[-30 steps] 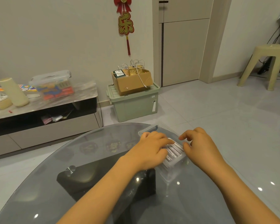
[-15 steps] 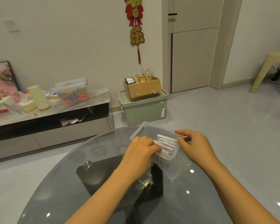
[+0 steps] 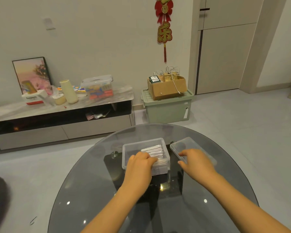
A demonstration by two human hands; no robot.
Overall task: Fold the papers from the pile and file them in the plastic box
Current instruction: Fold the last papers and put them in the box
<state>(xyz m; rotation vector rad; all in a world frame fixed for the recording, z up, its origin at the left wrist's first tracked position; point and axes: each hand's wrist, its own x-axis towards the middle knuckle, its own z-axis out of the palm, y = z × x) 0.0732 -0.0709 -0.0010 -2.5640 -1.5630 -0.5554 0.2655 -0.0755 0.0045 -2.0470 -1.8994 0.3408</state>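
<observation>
Plastic box [image 3: 126,148] holding a row of folded papers [image 3: 154,151], on the glass table [image 3: 94,190]. Left hand [image 3: 140,163] rests curled on the papers; right hand [image 3: 196,161], fingers relaxed, hovers over the lid [image 3: 183,144] beside it.

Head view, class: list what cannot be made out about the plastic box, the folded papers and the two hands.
- Folded papers: near end hidden by the left hand; count too small to tell.
- Left hand's fingers: tips blurred, grip on the papers unclear.
- Plastic box: near wall hidden by the left hand.
- Lid: near part covered by the right hand; motion blur hides any contact.
- Unfolded pile: not in view.
</observation>
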